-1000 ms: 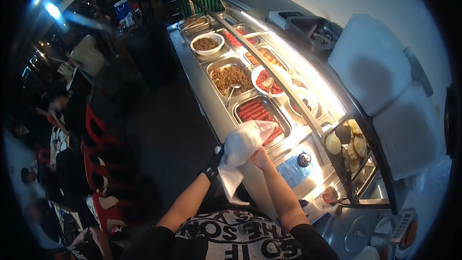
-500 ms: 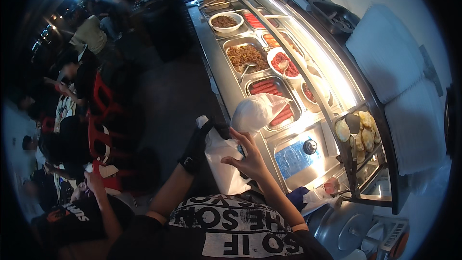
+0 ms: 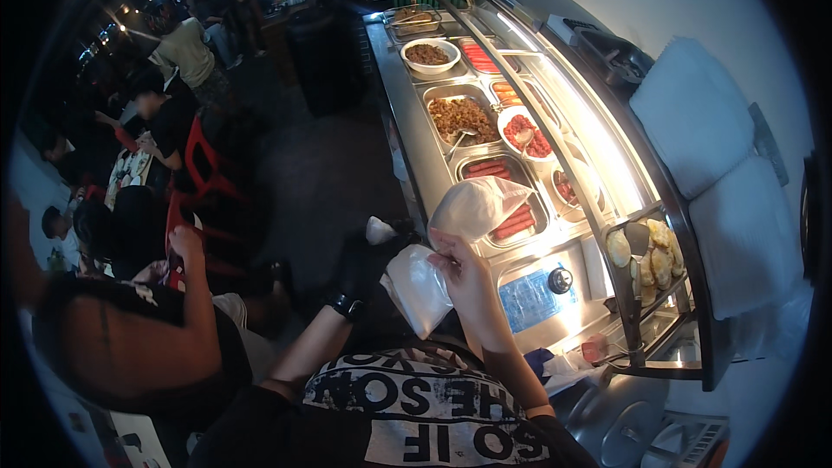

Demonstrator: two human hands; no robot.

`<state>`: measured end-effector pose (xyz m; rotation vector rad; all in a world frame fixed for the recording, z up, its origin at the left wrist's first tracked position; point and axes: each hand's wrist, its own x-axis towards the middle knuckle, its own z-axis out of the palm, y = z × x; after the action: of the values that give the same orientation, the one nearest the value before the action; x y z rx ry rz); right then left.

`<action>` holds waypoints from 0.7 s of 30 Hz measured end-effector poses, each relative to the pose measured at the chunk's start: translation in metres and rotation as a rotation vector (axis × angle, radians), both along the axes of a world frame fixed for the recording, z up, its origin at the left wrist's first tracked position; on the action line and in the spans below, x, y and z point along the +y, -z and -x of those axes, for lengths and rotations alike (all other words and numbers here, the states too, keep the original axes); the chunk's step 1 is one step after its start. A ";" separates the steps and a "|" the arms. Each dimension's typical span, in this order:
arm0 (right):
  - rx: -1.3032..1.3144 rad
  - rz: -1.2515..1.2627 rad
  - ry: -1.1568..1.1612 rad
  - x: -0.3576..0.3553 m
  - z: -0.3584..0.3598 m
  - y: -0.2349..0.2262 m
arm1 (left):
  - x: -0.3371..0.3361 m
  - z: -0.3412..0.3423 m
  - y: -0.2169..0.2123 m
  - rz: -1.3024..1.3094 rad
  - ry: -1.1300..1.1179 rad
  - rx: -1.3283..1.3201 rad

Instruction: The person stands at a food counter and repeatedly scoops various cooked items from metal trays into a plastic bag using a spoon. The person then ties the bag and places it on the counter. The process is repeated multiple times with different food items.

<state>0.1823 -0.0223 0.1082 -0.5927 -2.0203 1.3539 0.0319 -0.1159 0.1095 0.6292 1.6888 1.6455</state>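
- Thin white translucent plastic bag: I see it puffed open above the near edge of the steel serving counter, over the tray of red sausages; held up there, I judge, so its mouth stays wide.
- Right hand: bare, fingers pinched on the lower edge of that bag, wrist angled up from the lower frame.
- Flat white folded plastic bags: a small sheaf just left of the right hand, below the puffed bag, hanging in front of my chest.
- Left hand: in a dark glove with a wrist strap, closed around the upper left corner of the sheaf; a white corner sticks up above the glove.
- Rectangular steel tray of red sausages: nearest compartment, partly hidden behind the puffed bag.
- Rectangular steel tray of brown chopped food: next compartment along, a spoon handle resting on its near edge.
- Round white bowl of red pieces: just right of that tray, under the glass guard.
- Round white bowl of brown food: farther along the counter.
- Wire rack of pale fried patties: at the right near end, patties standing on edge.
- Seated person in a dark top: lower left, well apart from my hands, one hand raised.
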 end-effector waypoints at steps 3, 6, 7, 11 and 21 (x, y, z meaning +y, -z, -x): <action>0.012 -0.050 0.023 -0.001 -0.003 -0.001 | 0.007 -0.003 0.010 -0.146 0.036 -0.079; 0.048 -0.074 0.024 0.003 -0.005 0.008 | 0.016 -0.011 -0.003 -0.168 0.063 -0.051; 0.081 -0.093 0.030 0.007 -0.004 0.017 | 0.017 -0.012 -0.002 -0.141 0.063 -0.052; 0.303 0.085 -0.087 0.031 -0.006 0.027 | 0.028 -0.020 0.000 0.078 0.127 0.026; 0.959 1.068 -0.178 0.109 -0.043 0.035 | 0.082 0.015 0.036 -0.322 0.249 -0.822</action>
<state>0.2251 0.0864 0.0730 -0.0857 -0.5117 2.2150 0.0174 -0.0339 0.0737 0.2248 0.7379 1.6747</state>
